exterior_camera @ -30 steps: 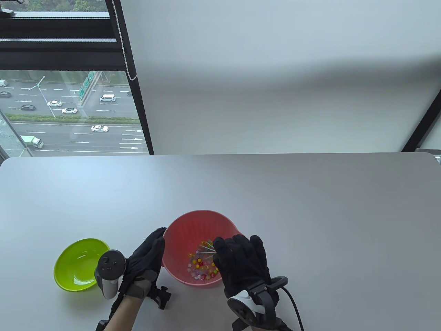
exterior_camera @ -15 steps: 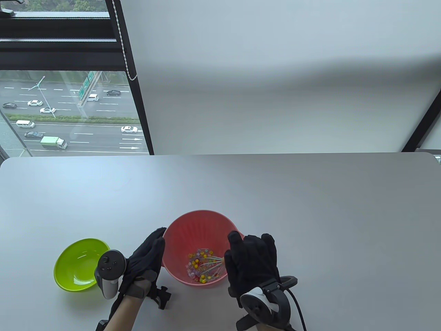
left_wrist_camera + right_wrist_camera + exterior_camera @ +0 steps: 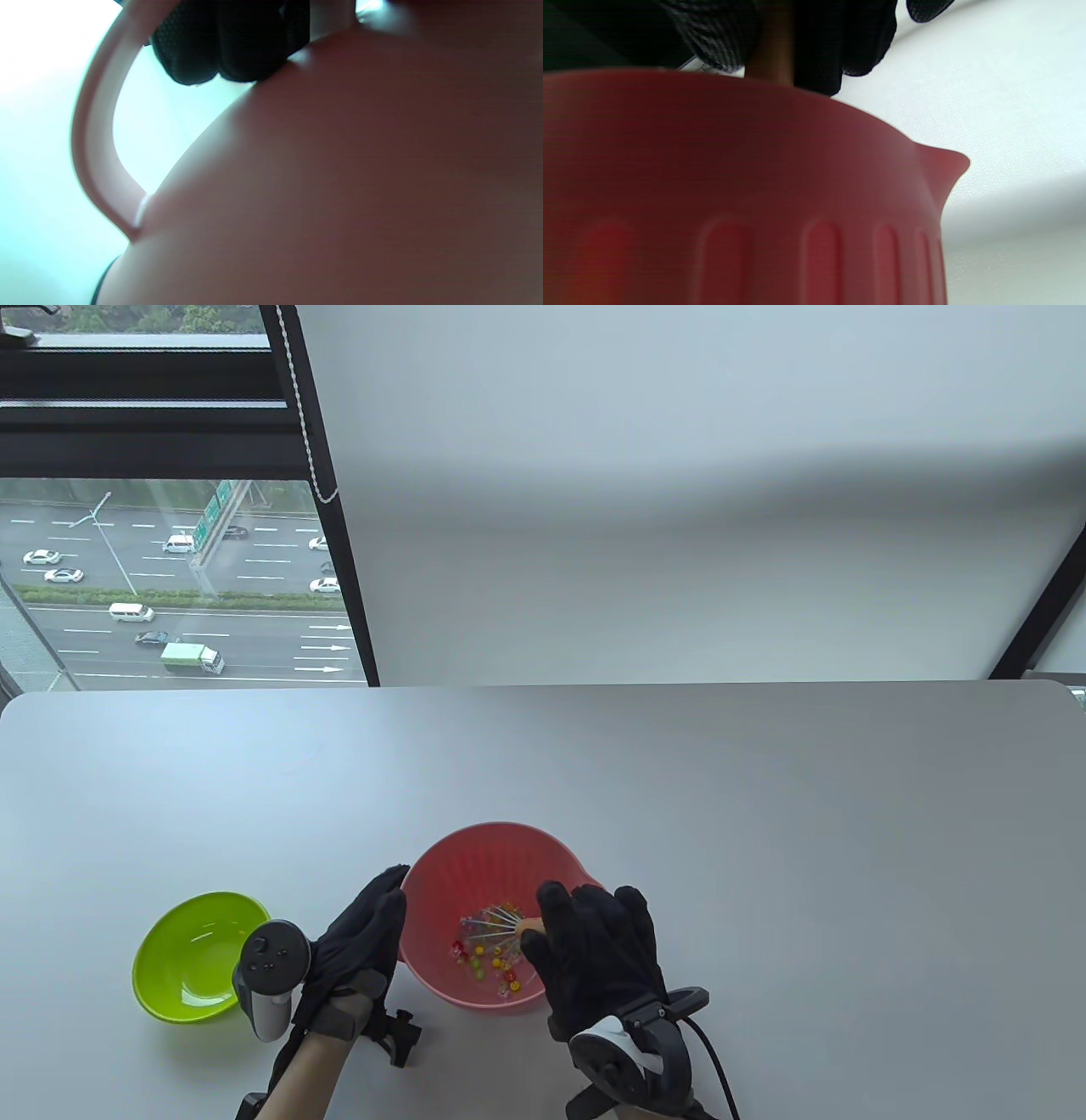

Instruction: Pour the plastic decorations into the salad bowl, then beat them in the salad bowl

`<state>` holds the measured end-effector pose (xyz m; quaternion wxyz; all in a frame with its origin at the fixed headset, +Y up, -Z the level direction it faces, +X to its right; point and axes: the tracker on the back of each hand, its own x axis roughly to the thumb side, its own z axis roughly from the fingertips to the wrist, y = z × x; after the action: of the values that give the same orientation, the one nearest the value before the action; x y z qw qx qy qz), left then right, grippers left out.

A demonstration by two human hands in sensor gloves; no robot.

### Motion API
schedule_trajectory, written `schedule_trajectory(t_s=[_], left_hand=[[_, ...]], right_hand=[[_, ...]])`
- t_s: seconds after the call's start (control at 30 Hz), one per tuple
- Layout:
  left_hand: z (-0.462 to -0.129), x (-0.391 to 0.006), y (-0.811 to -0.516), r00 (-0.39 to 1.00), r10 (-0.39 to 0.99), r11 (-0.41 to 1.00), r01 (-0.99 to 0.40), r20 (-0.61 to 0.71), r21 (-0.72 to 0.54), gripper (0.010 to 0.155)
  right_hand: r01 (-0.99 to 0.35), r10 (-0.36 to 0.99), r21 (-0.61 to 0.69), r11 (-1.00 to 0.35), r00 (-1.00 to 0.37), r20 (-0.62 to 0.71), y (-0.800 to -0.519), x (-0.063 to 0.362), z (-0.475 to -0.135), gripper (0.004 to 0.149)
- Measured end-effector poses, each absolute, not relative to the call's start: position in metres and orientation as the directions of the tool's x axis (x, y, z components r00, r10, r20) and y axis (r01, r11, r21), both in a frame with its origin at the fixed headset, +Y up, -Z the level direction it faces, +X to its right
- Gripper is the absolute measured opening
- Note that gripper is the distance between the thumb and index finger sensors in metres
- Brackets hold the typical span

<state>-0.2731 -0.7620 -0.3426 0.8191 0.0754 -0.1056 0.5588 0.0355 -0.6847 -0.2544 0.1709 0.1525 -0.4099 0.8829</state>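
The pink salad bowl [image 3: 484,857] stands near the table's front edge and holds several small coloured plastic decorations [image 3: 485,957]. My right hand [image 3: 594,954] hangs over the bowl's right side, gripping a whisk [image 3: 495,923] whose wire head lies among the decorations. The whisk's wooden handle [image 3: 770,55] shows between the fingers in the right wrist view, above the bowl's wall [image 3: 755,190]. My left hand [image 3: 361,942] rests with straight fingers against the bowl's left outer side; its fingertips [image 3: 229,46] touch the bowl [image 3: 339,178] by its handle [image 3: 95,140].
A lime-green bowl [image 3: 191,959], with nothing in it, sits left of my left hand. The white table [image 3: 764,814] stretches back to a white wall, with a window at the far left.
My right hand swung right and back left over the bowl, moving the whisk head and shifting the decorations. The left hand and the bowl stayed put.
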Motion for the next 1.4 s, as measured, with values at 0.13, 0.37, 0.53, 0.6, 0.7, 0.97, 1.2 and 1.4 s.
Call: schedule_trajectory(t_s=[0.13, 0.37, 0.53, 0.6, 0.7, 0.97, 1.2, 1.4], left_hand=[[-0.343, -0.273, -0.762, 0.353, 0.899, 0.364, -0.931, 0.257, 0.005, 0.067], [-0.343, -0.273, -0.762, 0.353, 0.899, 0.364, -0.931, 0.257, 0.005, 0.067], [-0.343, -0.273, -0.762, 0.353, 0.899, 0.364, -0.931, 0.257, 0.005, 0.067], [-0.343, -0.273, -0.762, 0.353, 0.899, 0.364, -0.931, 0.257, 0.005, 0.067], [-0.343, -0.273, -0.762, 0.353, 0.899, 0.364, -0.931, 0.257, 0.005, 0.067], [-0.343, -0.273, -0.762, 0.353, 0.899, 0.364, -0.931, 0.257, 0.005, 0.067], [-0.342, -0.273, -0.762, 0.353, 0.9, 0.364, -0.931, 0.257, 0.005, 0.067], [-0.342, -0.273, -0.762, 0.353, 0.9, 0.363, -0.932, 0.257, 0.006, 0.067]], right_hand=[[-0.403, 0.15, -0.705, -0.583, -0.907, 0.394, -0.684, 0.037, -0.253, 0.066], [-0.361, 0.112, -0.734, -0.574, -0.923, 0.367, -0.679, 0.042, -0.252, 0.063], [-0.396, 0.163, -0.722, -0.567, -0.913, 0.373, -0.676, 0.048, -0.252, 0.063], [-0.43, 0.208, -0.702, -0.567, -0.9, 0.383, -0.676, 0.05, -0.253, 0.063], [-0.449, 0.236, -0.688, -0.57, -0.891, 0.387, -0.676, 0.052, -0.254, 0.063], [-0.493, 0.287, -0.65, -0.579, -0.869, 0.403, -0.68, 0.05, -0.256, 0.059], [-0.493, 0.271, -0.624, -0.606, -0.866, 0.421, -0.684, 0.041, -0.257, 0.056], [-0.42, 0.171, -0.657, -0.626, -0.896, 0.41, -0.683, 0.034, -0.254, 0.054]])
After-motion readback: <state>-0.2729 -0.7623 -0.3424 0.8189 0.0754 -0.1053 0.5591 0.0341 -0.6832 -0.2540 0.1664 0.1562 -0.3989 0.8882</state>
